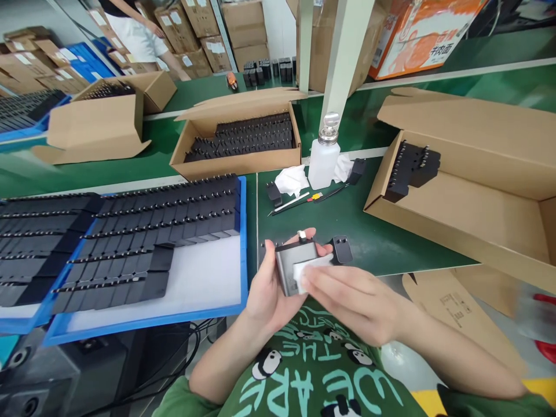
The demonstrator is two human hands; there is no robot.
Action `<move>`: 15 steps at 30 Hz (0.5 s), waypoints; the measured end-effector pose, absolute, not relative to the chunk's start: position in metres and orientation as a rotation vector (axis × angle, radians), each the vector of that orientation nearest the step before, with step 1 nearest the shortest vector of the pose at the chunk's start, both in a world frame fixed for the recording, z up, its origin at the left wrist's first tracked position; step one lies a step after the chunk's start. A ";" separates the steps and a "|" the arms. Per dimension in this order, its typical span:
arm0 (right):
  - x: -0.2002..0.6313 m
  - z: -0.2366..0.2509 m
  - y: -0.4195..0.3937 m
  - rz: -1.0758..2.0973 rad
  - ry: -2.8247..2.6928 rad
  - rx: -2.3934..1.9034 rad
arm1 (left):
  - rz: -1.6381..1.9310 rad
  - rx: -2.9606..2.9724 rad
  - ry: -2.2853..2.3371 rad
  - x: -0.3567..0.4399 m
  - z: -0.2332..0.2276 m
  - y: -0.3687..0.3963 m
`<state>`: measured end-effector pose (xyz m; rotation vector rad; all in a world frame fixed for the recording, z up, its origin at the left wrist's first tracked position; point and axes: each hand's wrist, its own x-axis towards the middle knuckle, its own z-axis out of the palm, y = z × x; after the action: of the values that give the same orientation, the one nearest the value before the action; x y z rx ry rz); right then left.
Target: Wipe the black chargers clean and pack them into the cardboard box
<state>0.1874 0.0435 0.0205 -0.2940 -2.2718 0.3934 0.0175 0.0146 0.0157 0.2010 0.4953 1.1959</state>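
Note:
My left hand (271, 298) is closed around a dark grey boxy device (285, 266), which has a small white-tipped part sticking up at its top. My right hand (362, 295) pinches a folded white wipe (319, 263) and presses it against the device's face. Just beyond my fingers, a black plastic piece (342, 250) lies on the green table. Further back are a white pump bottle (324, 162), crumpled white tissues (293, 180), a small black block (273, 194) and a thin tool with a yellow and red band (313, 197).
To the left, a blue-rimmed tray (243, 249) bears rows of black devices (174, 220). An open carton (238, 162) of black parts stands behind; another open carton (490, 202) at right has several in one end. A post (347, 52) rises mid-table. A person (139, 35) is at back left.

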 end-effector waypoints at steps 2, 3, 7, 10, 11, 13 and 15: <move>0.183 0.021 0.042 0.434 -2.254 -0.223 | 1.133 0.183 0.447 0.019 0.014 0.014; 0.183 0.022 0.043 0.453 -2.263 -0.207 | 1.121 0.176 0.430 0.019 0.014 0.014; 0.206 0.026 0.049 0.356 -2.385 -0.305 | 1.175 0.185 0.419 0.012 0.016 0.015; 0.228 0.028 0.053 0.217 -2.380 -0.440 | 1.212 0.212 0.393 0.007 0.018 0.017; 0.230 0.029 0.052 0.172 -2.279 -0.513 | 1.217 0.219 0.389 0.007 0.019 0.017; 0.222 0.030 0.047 0.108 -2.015 -0.673 | 1.221 0.227 0.402 0.008 0.018 0.018; 0.202 0.029 0.039 0.076 -1.932 -0.724 | 1.200 0.222 0.432 0.010 0.017 0.019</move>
<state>0.2022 0.0391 0.0287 -0.7238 -1.9322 0.0761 0.0103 0.0189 0.0172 0.2220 0.4324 1.2000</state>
